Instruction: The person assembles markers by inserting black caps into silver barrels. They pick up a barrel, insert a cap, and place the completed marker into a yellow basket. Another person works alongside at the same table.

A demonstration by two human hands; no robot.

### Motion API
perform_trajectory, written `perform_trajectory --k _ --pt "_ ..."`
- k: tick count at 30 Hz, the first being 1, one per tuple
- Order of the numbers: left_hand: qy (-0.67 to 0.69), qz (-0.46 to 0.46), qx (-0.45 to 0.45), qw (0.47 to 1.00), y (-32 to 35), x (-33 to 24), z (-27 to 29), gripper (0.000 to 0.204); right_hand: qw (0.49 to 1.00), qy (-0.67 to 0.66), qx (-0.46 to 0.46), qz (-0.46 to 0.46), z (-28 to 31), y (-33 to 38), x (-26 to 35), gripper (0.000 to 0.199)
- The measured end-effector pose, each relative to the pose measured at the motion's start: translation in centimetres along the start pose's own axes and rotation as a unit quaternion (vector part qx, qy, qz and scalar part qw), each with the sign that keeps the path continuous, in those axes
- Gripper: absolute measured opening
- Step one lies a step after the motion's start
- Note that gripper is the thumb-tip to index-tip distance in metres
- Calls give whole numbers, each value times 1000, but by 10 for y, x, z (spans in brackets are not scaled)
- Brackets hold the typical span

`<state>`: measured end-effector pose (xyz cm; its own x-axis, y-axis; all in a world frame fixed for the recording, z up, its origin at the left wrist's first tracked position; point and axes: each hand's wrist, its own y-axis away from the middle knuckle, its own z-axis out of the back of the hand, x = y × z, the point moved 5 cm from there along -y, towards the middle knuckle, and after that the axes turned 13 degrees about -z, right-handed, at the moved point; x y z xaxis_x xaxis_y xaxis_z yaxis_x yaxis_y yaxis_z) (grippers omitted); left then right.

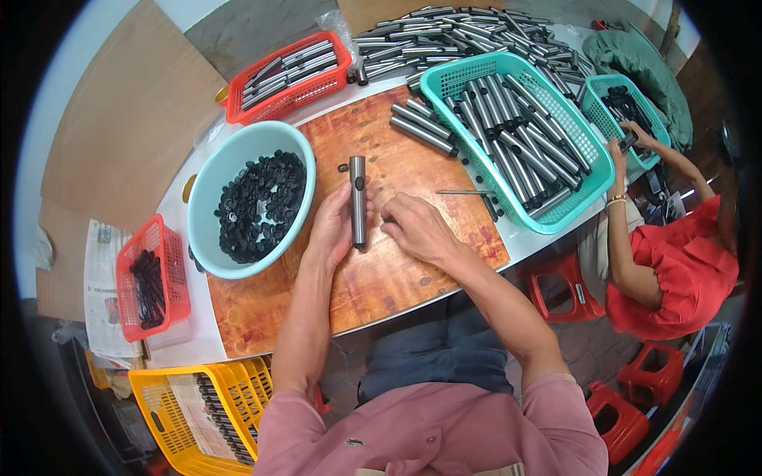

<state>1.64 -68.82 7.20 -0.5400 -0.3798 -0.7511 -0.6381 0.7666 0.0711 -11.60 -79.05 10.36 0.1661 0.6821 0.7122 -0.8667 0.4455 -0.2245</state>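
A shiny metal tube point(359, 210) with a black round piece on its side, near the upper end, stands out from my left hand point(335, 226), whose fingers are wrapped round it. Just right of the tube, my right hand point(422, 228) is closed with its fingers curled in. Whatever those fingertips hold, if anything, is hidden. Both hands are over a stained wooden board point(317, 293). One small black plug point(343, 167) lies on the board beside the tube's upper end. To the left, a pale blue basin point(208, 252) holds many small black plugs.
A green basket point(591, 208) of tubes stands at the right, with loose tubes point(425, 127) and a thin rod point(463, 192) nearby. Red baskets point(341, 63) and a tube pile point(460, 36) lie around. A yellow crate point(151, 397) is lower left. A co-worker in red point(675, 270) works at right.
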Motion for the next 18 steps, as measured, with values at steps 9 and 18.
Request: perform_trajectory --k 9,18 --pt "43 6 -6 999 -4 4 10 42 999 15 38 -3 -3 -25 -4 17" --pt "90 3 -14 996 -6 1 10 41 989 -31 -9 -143 15 -31 -12 18"
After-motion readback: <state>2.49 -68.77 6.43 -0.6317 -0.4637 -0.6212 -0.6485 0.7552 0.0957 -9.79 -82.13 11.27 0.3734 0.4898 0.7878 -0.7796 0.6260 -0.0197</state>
